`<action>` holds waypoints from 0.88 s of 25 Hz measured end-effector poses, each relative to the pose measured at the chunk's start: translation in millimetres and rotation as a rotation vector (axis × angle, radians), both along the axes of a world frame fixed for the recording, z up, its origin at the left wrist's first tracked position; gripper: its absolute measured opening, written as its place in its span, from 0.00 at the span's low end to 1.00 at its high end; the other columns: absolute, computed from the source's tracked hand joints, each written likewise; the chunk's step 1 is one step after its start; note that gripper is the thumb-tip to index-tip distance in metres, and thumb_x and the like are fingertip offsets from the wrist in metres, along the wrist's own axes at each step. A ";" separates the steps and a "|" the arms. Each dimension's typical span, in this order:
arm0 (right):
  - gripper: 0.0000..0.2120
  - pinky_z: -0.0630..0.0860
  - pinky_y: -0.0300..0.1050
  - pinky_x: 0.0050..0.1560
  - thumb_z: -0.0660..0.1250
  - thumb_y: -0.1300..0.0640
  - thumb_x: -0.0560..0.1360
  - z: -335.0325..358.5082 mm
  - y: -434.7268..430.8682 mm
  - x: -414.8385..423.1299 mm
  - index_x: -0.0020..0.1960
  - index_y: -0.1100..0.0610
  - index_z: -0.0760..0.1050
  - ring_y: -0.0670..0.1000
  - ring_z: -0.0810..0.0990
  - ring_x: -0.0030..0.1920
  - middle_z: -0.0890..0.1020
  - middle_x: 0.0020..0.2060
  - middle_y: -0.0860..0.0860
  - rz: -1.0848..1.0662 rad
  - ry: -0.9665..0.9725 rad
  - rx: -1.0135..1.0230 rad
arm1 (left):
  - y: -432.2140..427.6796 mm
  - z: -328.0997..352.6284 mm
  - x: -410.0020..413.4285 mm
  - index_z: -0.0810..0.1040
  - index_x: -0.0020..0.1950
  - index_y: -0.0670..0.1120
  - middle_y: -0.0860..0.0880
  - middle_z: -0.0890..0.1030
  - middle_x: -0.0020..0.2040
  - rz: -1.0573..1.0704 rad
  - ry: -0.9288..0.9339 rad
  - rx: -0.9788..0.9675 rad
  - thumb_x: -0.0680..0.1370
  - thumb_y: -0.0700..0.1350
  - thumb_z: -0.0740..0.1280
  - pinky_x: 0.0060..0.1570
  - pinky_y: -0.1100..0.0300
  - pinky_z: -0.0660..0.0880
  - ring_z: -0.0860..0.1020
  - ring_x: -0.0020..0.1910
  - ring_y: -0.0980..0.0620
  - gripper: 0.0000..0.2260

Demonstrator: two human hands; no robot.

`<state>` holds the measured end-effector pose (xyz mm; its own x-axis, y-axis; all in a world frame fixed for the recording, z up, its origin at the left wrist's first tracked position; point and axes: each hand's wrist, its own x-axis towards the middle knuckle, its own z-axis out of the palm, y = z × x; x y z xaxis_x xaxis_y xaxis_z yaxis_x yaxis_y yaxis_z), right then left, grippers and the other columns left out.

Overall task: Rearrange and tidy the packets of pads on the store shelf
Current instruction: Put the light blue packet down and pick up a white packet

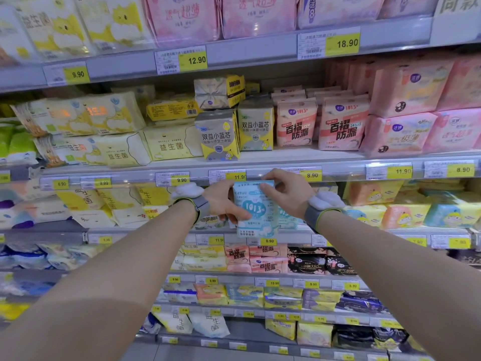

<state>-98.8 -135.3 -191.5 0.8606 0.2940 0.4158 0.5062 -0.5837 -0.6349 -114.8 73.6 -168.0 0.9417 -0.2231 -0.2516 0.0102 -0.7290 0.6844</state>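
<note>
Head view: pale blue soft plastic packet of pads marked 1013 [256, 208] is held upright in front of the grey metal shelf's front edge [346, 169], below the yellow price tags [312, 175]. Left hand [223, 201] is closed around its lower left side; right hand [285, 191] pinches the top right corner. Likely light, squashy, slick film, so grip the flat sides, not the corners. Rows are packed tight; little free room.

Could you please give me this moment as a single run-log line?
left hand: holds blue packet at lower left | right hand: pinches its top | packet: upright, in front of shelf edge | placement: not yet done
</note>
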 end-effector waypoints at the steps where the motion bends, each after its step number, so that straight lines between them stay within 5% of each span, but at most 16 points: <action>1: 0.11 0.76 0.47 0.43 0.67 0.48 0.76 -3.2 1.6 0.0 0.55 0.53 0.78 0.53 0.79 0.41 0.82 0.39 0.51 0.017 0.010 -0.009 | 2.1 -3.5 -0.5 0.70 0.60 0.46 0.46 0.85 0.47 0.008 0.002 -0.005 0.67 0.45 0.79 0.28 0.59 0.78 0.85 0.37 0.46 0.26; 4: 0.13 0.78 0.51 0.47 0.66 0.45 0.76 -11.8 6.1 0.8 0.55 0.51 0.78 0.53 0.81 0.45 0.84 0.45 0.52 0.057 0.062 -0.023 | 7.6 -14.3 0.9 0.70 0.55 0.47 0.45 0.84 0.48 0.043 0.018 -0.008 0.66 0.44 0.80 0.31 0.57 0.80 0.85 0.37 0.44 0.24; 11: 0.17 0.74 0.52 0.44 0.53 0.49 0.82 -26.1 11.3 7.8 0.49 0.59 0.74 0.61 0.79 0.44 0.81 0.41 0.55 -0.035 0.146 -0.163 | 25.1 -34.8 5.0 0.69 0.46 0.48 0.44 0.84 0.46 0.119 -0.048 0.064 0.66 0.43 0.80 0.28 0.58 0.79 0.84 0.33 0.48 0.20; 16: 0.15 0.78 0.52 0.52 0.58 0.55 0.79 -36.5 16.4 21.4 0.62 0.54 0.76 0.59 0.80 0.54 0.82 0.57 0.54 -0.096 0.195 -0.365 | 36.0 -44.2 11.9 0.69 0.46 0.49 0.45 0.84 0.46 0.172 -0.113 0.109 0.65 0.42 0.80 0.24 0.61 0.76 0.81 0.27 0.52 0.21; 19: 0.14 0.79 0.50 0.50 0.61 0.55 0.77 -43.0 20.4 30.2 0.61 0.52 0.76 0.57 0.80 0.53 0.83 0.56 0.53 -0.107 0.211 -0.425 | 40.4 -47.7 15.1 0.71 0.51 0.47 0.47 0.84 0.45 0.196 -0.137 0.137 0.66 0.43 0.79 0.24 0.61 0.77 0.81 0.27 0.52 0.21; 22: 0.16 0.79 0.48 0.46 0.63 0.50 0.76 -49.6 27.5 41.3 0.62 0.51 0.75 0.57 0.80 0.52 0.82 0.55 0.54 -0.096 0.239 -0.543 | 49.2 -50.2 24.6 0.75 0.46 0.46 0.52 0.83 0.37 0.190 -0.162 0.185 0.66 0.46 0.79 0.23 0.64 0.74 0.80 0.24 0.57 0.16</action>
